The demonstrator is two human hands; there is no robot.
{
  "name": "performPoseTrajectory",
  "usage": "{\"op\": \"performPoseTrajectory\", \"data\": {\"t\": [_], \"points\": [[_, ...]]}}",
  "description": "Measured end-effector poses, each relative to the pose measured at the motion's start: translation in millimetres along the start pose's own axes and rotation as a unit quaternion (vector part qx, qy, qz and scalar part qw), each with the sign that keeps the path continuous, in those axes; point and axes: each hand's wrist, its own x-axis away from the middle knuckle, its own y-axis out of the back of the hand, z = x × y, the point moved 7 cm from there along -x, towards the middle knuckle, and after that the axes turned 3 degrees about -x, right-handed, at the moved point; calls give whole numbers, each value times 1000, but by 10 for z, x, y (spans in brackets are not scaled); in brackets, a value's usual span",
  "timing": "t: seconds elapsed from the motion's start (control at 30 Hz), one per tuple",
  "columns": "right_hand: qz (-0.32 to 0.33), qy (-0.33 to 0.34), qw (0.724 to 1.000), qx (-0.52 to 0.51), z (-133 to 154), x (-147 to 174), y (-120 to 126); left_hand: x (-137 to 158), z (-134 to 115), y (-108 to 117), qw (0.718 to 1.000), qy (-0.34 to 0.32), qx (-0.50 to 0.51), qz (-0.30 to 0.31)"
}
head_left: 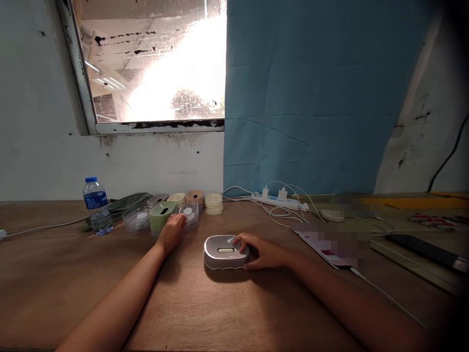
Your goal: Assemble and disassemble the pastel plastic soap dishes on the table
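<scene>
On the wooden table in front of me sits a mauve rounded box (214,256) with a cream-filled oval slot in its glossy top. My right hand (260,252) grips its right end, fingers on top and thumb low on the side. Further forward, my left hand (172,231) reaches among the containers with its fingers curled together. Those fingers meet the near edge of some clear plastic dishes (192,219); what they pinch is hidden. Just left of them stands a green container (158,222) with a dark slot. More clear dishes (136,222) lie left of that.
Behind are a peach container (196,197), stacked cream lids (213,204) and a dark green bag (124,206). A water bottle (96,208) stands at left. To the right lie a power strip (273,200) with cables, a tablet (322,247) and a black object (421,248).
</scene>
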Motion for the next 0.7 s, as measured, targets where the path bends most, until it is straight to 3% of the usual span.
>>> {"op": "performPoseTrajectory", "data": {"t": [0.23,0.33,0.4,0.47,0.53,0.6,0.7], "points": [[-3,4,1000,-2,-30,-20,0,-9,-37,56,1000,0,21,-19],[-10,10,1000,-3,-24,-20,13,-49,-119,233,992,32,78,-97],[-16,5,1000,-6,-17,-22,24,-72,-182,390,971,68,150,-172],[-28,-14,999,-15,-25,-30,34,-86,-229,501,932,112,256,-230],[-46,-27,998,-24,-34,-44,36,-100,-255,508,877,158,382,-244],[-82,-26,996,-24,-42,-56,52,-109,-277,409,817,204,496,-211],[-196,-16,980,-10,-59,-27,156,-65,-295,179,732,268,610,-142]]}}
